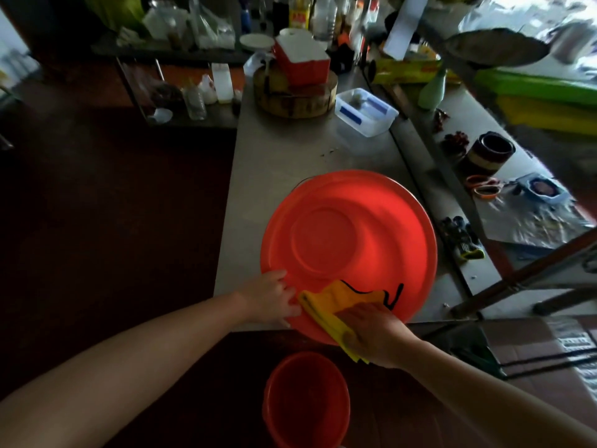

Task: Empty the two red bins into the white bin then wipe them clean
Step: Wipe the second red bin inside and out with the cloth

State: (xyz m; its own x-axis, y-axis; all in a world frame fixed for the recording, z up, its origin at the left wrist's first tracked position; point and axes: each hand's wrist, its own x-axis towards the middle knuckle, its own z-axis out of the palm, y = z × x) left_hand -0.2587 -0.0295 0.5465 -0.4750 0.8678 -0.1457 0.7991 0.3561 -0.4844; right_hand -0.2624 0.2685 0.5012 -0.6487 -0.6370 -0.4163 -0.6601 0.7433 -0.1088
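A wide red bin point(349, 240) stands on the steel table point(274, 163), near its front edge. Its inside looks bare. My left hand point(271, 297) grips the bin's near left rim. My right hand point(376, 334) presses a yellow cloth point(336, 305) with black trim against the bin's near inner wall. A second, smaller red bin point(305, 402) sits on the floor below the table edge, between my arms. No white bin is in sight.
At the table's far end stand a round wooden block point(295, 98) with a red box on it and a clear plastic container point(366, 111). A lower shelf to the right holds scissors point(484, 187), tape rolls and clutter. Dark floor lies to the left.
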